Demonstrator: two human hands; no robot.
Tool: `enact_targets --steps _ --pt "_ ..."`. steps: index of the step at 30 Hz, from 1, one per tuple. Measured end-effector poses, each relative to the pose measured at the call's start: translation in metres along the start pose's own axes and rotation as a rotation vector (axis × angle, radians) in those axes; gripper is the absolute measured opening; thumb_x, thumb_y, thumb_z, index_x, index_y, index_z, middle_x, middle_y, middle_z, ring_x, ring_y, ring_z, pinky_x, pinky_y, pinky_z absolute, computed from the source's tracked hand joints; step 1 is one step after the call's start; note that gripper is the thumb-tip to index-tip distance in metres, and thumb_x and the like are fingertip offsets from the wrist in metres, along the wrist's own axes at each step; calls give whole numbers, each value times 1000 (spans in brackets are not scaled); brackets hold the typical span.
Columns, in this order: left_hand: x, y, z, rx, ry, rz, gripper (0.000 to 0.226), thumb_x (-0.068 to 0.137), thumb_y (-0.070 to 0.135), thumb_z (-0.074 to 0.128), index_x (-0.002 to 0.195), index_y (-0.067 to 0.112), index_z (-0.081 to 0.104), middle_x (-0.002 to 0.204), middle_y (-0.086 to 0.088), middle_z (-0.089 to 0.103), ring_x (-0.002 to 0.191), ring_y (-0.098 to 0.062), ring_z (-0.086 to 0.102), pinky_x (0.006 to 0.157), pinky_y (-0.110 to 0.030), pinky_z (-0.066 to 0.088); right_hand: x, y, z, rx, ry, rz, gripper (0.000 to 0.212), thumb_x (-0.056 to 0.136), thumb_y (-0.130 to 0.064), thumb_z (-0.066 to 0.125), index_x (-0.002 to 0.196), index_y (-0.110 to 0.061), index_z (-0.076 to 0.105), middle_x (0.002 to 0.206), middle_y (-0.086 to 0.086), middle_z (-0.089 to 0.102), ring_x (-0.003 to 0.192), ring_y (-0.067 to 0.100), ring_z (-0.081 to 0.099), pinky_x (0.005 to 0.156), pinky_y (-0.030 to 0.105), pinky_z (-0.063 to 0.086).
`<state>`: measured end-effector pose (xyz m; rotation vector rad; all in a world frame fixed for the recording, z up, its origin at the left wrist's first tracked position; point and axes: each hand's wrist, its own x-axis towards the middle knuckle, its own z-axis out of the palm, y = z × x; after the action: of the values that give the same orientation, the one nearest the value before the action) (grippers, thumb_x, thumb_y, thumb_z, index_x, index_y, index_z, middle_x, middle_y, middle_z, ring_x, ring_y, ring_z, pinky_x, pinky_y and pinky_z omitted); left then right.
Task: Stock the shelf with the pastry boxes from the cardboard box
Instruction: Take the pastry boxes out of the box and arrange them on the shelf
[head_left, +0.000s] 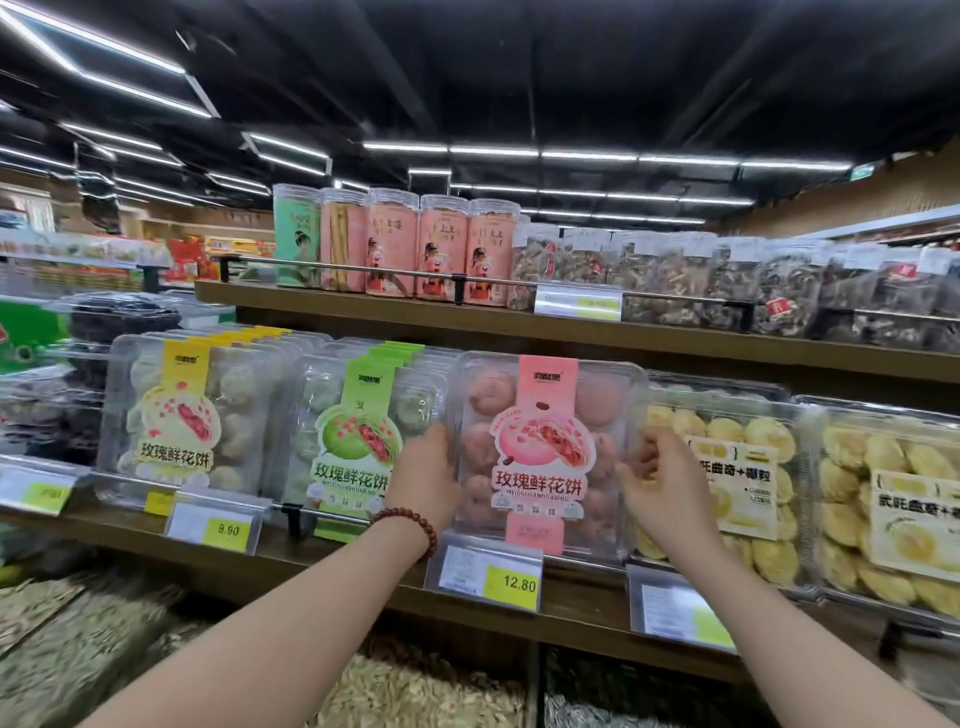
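A clear pastry box with a pink label (545, 415) stands upright on the wooden shelf (587, 597), behind a metal rail. My left hand (428, 475) grips its left edge, with a red bead bracelet on that wrist. My right hand (662, 480) grips its right edge. To its left stand rows of the same kind of box with green labels (358, 436) and yellow labels (182, 415). The cardboard box is out of view.
Boxes of yellow cookies (727, 478) stand right of the pink box. Price tags (488, 574) hang on the shelf front. The upper shelf (467, 319) carries pink jars (441, 254) and clear tubs of dried goods. Bins of seeds (415, 686) lie below.
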<state>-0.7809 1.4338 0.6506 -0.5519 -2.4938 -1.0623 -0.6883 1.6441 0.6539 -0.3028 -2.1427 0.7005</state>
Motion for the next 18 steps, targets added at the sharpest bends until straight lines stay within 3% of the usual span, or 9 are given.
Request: enact_targets --steps 3,5,9,15,18 --pt "-5 3 5 139 -56 -13 21 81 -5 51 99 7 49 95 -15 59 93 -32 60 70 -36 48 -10 9 3 -59 -123 13 35 73 -20 76 92 -15 48 87 -2 48 86 22 51 60 26 37" --pt "-9 5 8 235 -65 -11 22 83 -4 49 102 6 49 99 -16 63 95 -33 61 74 -38 49 -17 15 7 -107 -193 18 55 68 -24 81 108 -19 44 101 -3 44 96 17 48 69 26 38" --pt "-9 9 7 406 -59 57 19 86 -3 45 102 6 52 103 -15 65 97 -32 62 77 -38 50 -25 18 16 -191 -237 13 88 64 -38 83 132 -11 33 121 4 44 112 19 46 81 27 38" --pt "-10 3 -8 307 -100 56 21 82 1 49 100 5 58 99 -17 65 95 -34 62 73 -35 49 -32 11 11 -289 -294 101 96 67 -36 78 143 -17 22 131 9 50 114 27 55 85 39 52" --pt "-15 -5 -21 196 -55 32 15 80 5 49 87 7 62 91 -14 66 87 -31 62 72 -35 52 -35 0 1 -395 -203 67 60 81 -39 64 130 -12 42 119 9 55 106 26 56 72 33 49"
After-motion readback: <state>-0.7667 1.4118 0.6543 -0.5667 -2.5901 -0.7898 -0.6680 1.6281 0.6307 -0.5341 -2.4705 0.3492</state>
